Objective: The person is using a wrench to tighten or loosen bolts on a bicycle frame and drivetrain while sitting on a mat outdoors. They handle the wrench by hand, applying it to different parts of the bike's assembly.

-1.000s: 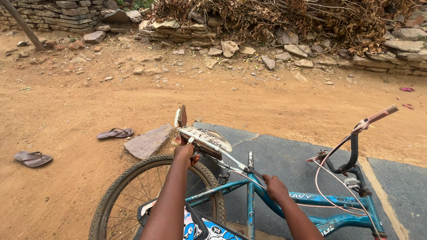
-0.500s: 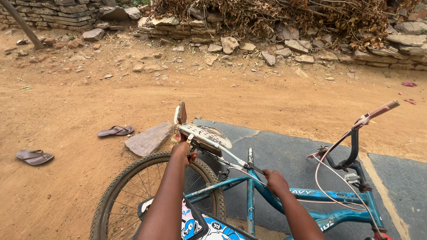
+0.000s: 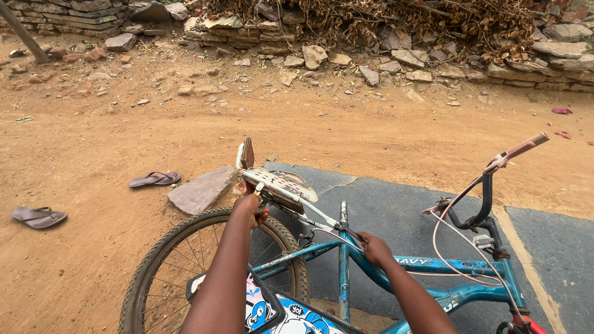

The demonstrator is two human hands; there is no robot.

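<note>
A teal bicycle (image 3: 427, 267) stands on dark paving in front of me, its seat removed and the bare seat tube (image 3: 343, 213) sticking up. My left hand (image 3: 250, 209) grips the underside of the white rear carrier rack (image 3: 279, 184) above the rear wheel (image 3: 162, 266). My right hand (image 3: 373, 248) is closed on the frame where the top tube meets the seat tube. The handlebar with a pink grip (image 3: 518, 151) points up at the right, with brake cables looping below it.
Two brown sandals (image 3: 154, 180) (image 3: 38, 216) lie on the dirt at left. A flat stone slab (image 3: 200, 190) rests beside the wheel. A rough stone wall (image 3: 396, 37) with dry brush runs along the back. A colourful printed panel (image 3: 278, 312) hangs by the wheel.
The view has shifted slightly. Both hands stay on the rack and frame, with hardly any movement.
</note>
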